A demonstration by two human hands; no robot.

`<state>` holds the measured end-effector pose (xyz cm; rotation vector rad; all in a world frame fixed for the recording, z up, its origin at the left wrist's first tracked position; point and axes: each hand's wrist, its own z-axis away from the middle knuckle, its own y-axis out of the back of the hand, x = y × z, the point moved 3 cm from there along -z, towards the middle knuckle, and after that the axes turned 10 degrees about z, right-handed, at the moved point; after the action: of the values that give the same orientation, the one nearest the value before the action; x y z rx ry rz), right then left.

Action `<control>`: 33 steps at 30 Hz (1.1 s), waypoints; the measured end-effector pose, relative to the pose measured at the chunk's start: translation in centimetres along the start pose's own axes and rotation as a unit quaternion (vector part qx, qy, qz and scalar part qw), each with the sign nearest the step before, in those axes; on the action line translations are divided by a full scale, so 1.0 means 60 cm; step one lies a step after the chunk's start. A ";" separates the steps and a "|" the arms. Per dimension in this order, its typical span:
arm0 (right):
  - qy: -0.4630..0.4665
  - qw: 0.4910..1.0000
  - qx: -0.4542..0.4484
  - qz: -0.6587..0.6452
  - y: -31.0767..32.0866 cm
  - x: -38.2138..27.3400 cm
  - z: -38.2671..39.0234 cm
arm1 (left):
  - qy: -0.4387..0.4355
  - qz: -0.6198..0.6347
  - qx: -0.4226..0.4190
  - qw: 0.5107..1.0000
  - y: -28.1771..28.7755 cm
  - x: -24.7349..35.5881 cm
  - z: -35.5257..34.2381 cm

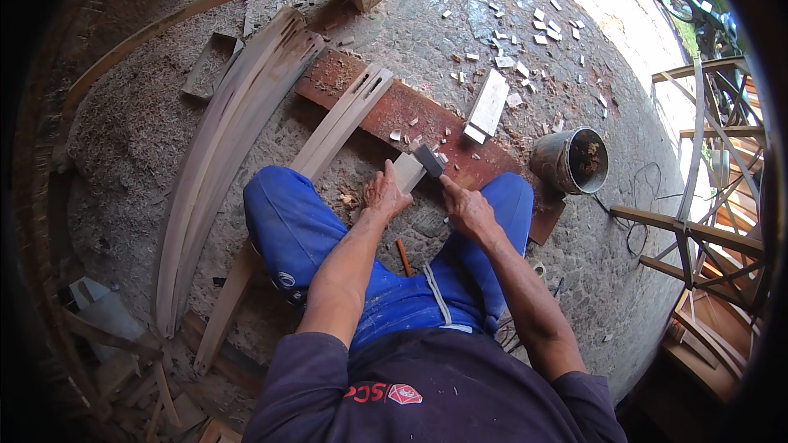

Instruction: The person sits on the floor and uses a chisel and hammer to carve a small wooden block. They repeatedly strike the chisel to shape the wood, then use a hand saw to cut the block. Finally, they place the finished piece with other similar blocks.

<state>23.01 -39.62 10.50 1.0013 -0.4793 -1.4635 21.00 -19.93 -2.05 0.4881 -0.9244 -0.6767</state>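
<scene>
Between my knees, my left hand (384, 194) is closed on the side of a pale wooden piece (408, 172), its fingers along the edge. The near end of that piece is hidden by the hand. My right hand (470, 211) is closed on what looks like a hammer (428, 160); its dark, blocky head lies right at the end of the wooden piece, while the handle is mostly hidden by the fingers. Under the work is a reddish-brown board (410, 119) strewn with chips. An orange-brown stick (404, 258) lies near my lap.
Long curved timbers (238, 131) and a slotted wooden leg (345, 121) lie to the left. A pale wood block (487, 105) rests on the board's far side. To the right stand a metal bucket (574, 161) and wooden frames (698, 230). Wood offcuts (509, 61) litter the ground ahead.
</scene>
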 end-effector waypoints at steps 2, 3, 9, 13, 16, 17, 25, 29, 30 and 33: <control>0.042 0.999 0.020 -0.017 0.004 -0.008 -0.004 | -0.008 -0.001 0.010 1.000 0.006 0.002 0.000; 0.023 1.000 0.008 0.004 0.004 -0.005 -0.006 | 0.005 -0.011 0.002 1.000 0.006 0.002 0.001; 0.011 0.998 -0.039 0.050 -0.002 0.026 -0.013 | -0.018 -0.001 0.012 1.000 0.006 0.003 0.004; 0.039 0.999 -0.008 0.031 0.009 0.004 -0.035 | 0.010 -0.008 -0.007 1.000 0.003 0.001 0.002; 0.061 0.997 -0.012 0.040 0.025 0.000 -0.029 | -0.009 -0.009 0.006 1.000 0.003 0.000 0.000; 0.048 0.997 -0.033 0.043 0.026 0.002 -0.028 | -0.001 -0.026 0.005 1.000 0.002 -0.002 -0.001; 0.091 0.994 0.042 -0.044 -0.018 0.039 -0.043 | -0.020 0.003 0.021 1.000 0.010 -0.001 0.011; 0.030 0.970 0.164 -0.174 -0.035 0.079 -0.055 | -0.045 0.042 0.069 0.996 0.027 0.016 0.036; 0.000 0.970 0.157 -0.185 -0.043 0.081 -0.070 | -0.062 0.076 0.080 0.992 0.031 0.024 0.042; -0.032 0.971 0.163 -0.173 -0.065 0.069 -0.118 | -0.156 0.149 0.138 0.967 0.049 0.049 0.057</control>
<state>26.85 -41.00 2.34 1.3521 -0.6281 -1.7684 20.28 -20.33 3.28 0.4826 -1.3701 -0.3532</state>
